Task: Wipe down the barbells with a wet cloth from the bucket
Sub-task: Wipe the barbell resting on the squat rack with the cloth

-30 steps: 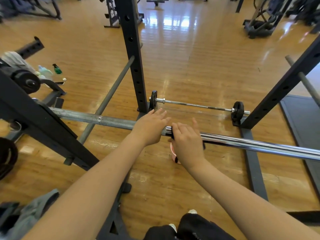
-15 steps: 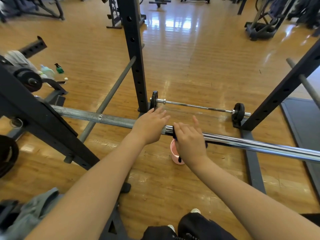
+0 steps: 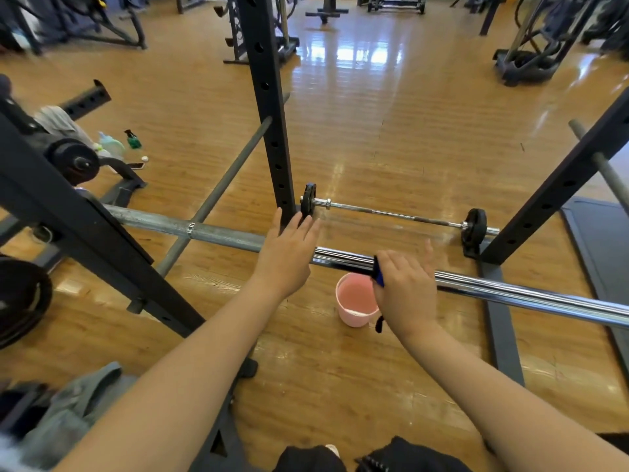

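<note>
Barbell (image 3: 510, 292) steel runs left to right across the scene at rack height, its long axis sloping slightly nearer toward the right, just above the pink bucket (image 3: 357, 299) on the floor. The right hand (image 3: 406, 287) lies over the chrome shaft, fingers curled onto a dark blue cloth (image 3: 378, 272) wrapped on it; unwiped shaft stretches away to the right of those fingers, so this hand is the nearer one for the stroke. The left hand (image 3: 287, 250) rests flat, fingers straight, on the dull grey sleeve. The shaft looks bright and mirror-like. Farther off, a second barbell (image 3: 391, 212) with small plates lies on the floor.
</note>
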Demonstrator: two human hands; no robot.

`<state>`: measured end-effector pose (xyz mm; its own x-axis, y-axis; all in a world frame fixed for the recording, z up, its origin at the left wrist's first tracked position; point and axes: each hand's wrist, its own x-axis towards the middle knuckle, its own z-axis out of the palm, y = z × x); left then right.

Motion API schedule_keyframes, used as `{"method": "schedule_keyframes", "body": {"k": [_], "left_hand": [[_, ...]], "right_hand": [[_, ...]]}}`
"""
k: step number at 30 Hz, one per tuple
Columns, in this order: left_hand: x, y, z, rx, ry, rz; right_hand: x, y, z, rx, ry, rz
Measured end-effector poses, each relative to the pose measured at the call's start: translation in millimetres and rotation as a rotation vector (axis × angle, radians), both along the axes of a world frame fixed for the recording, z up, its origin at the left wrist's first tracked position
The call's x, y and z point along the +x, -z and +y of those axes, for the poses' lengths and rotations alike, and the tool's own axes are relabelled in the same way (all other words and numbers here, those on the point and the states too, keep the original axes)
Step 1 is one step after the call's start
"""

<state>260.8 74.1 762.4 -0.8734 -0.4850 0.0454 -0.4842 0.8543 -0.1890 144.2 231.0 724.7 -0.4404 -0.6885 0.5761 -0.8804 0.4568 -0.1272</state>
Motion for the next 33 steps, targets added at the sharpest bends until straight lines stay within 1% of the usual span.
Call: {"method": "schedule_keyframes", "body": {"k": [3, 6, 8, 11, 13, 15, 17, 20, 24, 27, 30, 33], "left_hand": [[-7, 4, 6, 0.042, -0.051, 0.07], [-8, 8, 6, 0.067, -0.08, 0.154], [-8, 10, 7, 0.059, -0.09, 0.181], [-9, 19, 6, 0.028, -0.089, 0.24], [-9, 23, 8, 0.01, -0.111, 0.278], [-9, 26, 15, 0.017, -0.135, 0.306], [-8, 25, 21, 0.042, -0.149, 0.306], [-11, 23, 24, 0.08, -0.19, 0.292], [-13, 17, 28, 0.076, -0.22, 0.272], [-12, 16, 27, 0.075, -0.212, 0.259], [-12, 15, 27, 0.068, -0.205, 0.255], [-12, 13, 27, 0.065, -0.181, 0.294]], "right_hand": [[13, -2, -30, 0.086, -0.099, 0.037], [9, -1, -33, 0.124, -0.167, 0.062], [-3, -2, -16, 0.127, -0.159, 0.036], [-24, -2, 24, 0.078, -0.124, 0.004], [-42, -1, 55, 0.048, -0.075, -0.003], [-59, -3, 87, 0.072, -0.011, -0.034], [-68, -4, 104, 0.114, -0.005, -0.053], [-65, -2, 95, 0.164, -0.016, -0.047], [-51, -4, 69, 0.153, -0.099, -0.042], [-59, -5, 87, 0.19, -0.134, -0.052], [-74, -3, 122, 0.156, -0.064, -0.084], [-75, -1, 124, 0.086, -0.001, -0.11]]}}
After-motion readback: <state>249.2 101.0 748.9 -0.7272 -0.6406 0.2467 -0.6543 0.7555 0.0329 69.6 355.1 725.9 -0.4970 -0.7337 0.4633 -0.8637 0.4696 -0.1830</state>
